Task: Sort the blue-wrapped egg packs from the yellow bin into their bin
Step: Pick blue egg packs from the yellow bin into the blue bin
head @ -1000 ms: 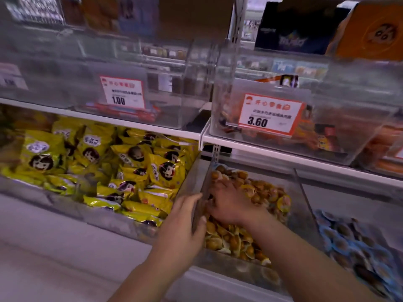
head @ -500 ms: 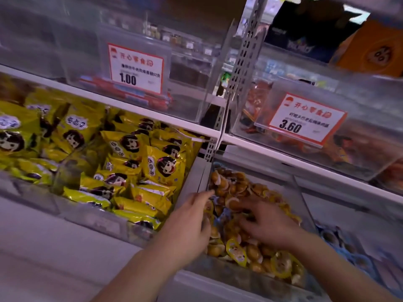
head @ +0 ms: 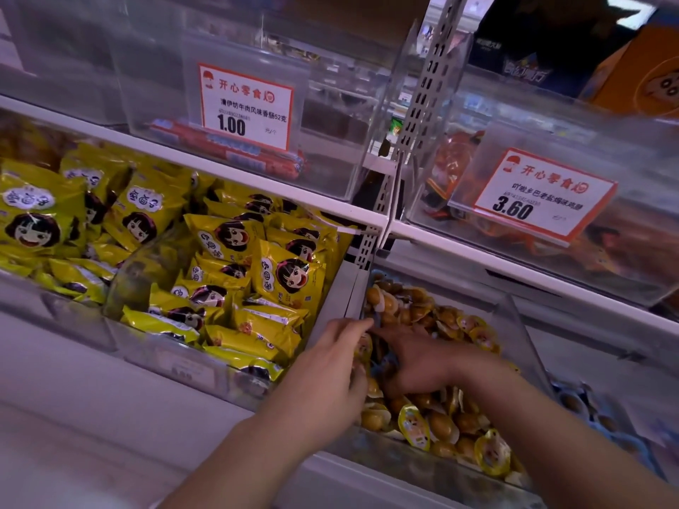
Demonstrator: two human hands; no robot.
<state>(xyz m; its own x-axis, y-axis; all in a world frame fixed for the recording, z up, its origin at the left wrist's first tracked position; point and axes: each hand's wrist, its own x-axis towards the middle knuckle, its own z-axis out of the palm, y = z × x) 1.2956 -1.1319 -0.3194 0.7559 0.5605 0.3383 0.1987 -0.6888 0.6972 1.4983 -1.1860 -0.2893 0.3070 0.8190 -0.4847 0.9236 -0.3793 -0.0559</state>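
From the head camera, my left hand (head: 330,376) rests on the clear left wall of the yellow bin (head: 521,325), fingers hooked over its rim. My right hand (head: 415,361) is dug into the yellow-wrapped egg packs (head: 441,424), and something bluish, probably a blue-wrapped egg pack (head: 382,358), shows between the two hands; I cannot tell whether my right fingers pinch it or just lie spread over the heap. To do this well I should steady the wall, close thumb and finger on the blue wrapper alone, and lift without dragging yellow ones. The blue bin (head: 602,420) at far right is blurred and cut off.
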